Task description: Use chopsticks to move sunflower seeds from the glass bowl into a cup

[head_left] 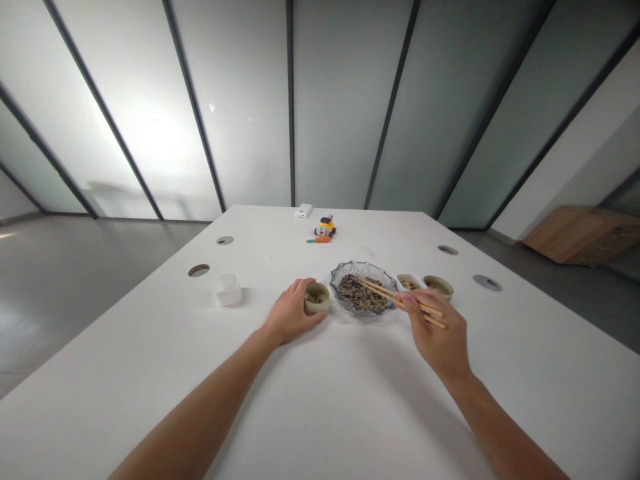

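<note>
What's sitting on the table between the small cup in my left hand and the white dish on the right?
In the head view, the glass bowl of dark seeds, with the chopsticks reaching into it.

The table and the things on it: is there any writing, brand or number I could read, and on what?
No text can be read in this view.
White box at the far edge: no visible marking.
Small toy: too small and blurred to tell.
Glass bowl, small cups and white container: plain.
Chopsticks in the right hand: no print shows.
</note>
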Demonstrator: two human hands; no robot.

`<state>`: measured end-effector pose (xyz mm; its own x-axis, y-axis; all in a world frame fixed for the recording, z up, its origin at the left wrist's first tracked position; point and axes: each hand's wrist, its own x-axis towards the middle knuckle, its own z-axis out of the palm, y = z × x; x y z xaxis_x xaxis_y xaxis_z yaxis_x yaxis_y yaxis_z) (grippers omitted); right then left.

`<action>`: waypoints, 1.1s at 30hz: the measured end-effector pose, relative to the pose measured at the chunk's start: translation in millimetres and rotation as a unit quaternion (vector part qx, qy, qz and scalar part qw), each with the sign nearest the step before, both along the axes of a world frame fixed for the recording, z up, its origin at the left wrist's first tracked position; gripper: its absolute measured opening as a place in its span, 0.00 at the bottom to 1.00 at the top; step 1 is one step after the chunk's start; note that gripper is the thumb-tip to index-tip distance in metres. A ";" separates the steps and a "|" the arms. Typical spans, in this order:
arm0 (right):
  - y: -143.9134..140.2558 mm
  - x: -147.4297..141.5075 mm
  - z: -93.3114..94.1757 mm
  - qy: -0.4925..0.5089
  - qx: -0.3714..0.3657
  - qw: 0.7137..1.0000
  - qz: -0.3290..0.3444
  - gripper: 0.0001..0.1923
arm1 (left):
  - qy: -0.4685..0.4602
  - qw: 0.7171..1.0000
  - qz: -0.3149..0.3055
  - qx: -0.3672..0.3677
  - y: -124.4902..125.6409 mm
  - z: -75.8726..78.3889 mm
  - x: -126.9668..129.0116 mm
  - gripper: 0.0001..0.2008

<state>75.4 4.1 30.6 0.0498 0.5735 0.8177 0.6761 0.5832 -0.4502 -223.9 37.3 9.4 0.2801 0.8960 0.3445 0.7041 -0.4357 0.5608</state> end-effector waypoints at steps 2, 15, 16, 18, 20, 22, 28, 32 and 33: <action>-0.4 -0.3 0.9 -0.001 -0.001 1.000 -0.006 0.13 | -0.001 1.000 0.001 0.002 0.0 -0.8 0.0 0.32; -33.0 -32.1 25.7 0.001 -0.001 0.995 0.104 0.11 | -0.006 1.000 -0.003 0.009 3.8 -3.1 -1.0 0.32; -34.7 -35.3 24.5 -0.005 -0.004 0.993 0.122 0.10 | -0.008 1.000 -0.005 0.012 4.0 -3.4 -0.9 0.32; -36.3 -38.9 21.5 -0.014 -0.003 0.990 0.143 0.09 | -0.011 1.000 -0.007 0.015 4.3 -3.7 -0.6 0.31; -36.0 -38.4 19.3 -0.014 0.007 0.991 0.129 0.09 | -0.013 1.000 -0.006 0.016 4.5 -3.9 -0.5 0.31; -33.9 -34.3 18.5 0.001 0.024 0.996 0.087 0.09 | -0.011 1.000 -0.003 0.014 4.6 -4.0 -0.5 0.31; -16.6 -16.6 13.0 0.031 0.053 0.998 -0.001 0.08 | 0.000 1.000 0.000 0.009 4.0 -5.9 -1.1 0.31; -2.9 -8.8 -0.5 0.008 0.021 1.000 0.015 0.07 | 0.000 1.000 -0.001 0.008 3.7 -7.3 -1.2 0.32; -0.5 -7.7 -3.8 0.003 0.013 1.000 0.019 0.07 | 0.001 1.000 -0.001 0.007 3.9 -7.5 -1.2 0.32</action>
<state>67.6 3.6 26.8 0.0324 0.5533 0.8324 0.6508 0.6204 -0.4377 -225.1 41.2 1.9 0.2829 0.8903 0.3568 0.7040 -0.4454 0.5531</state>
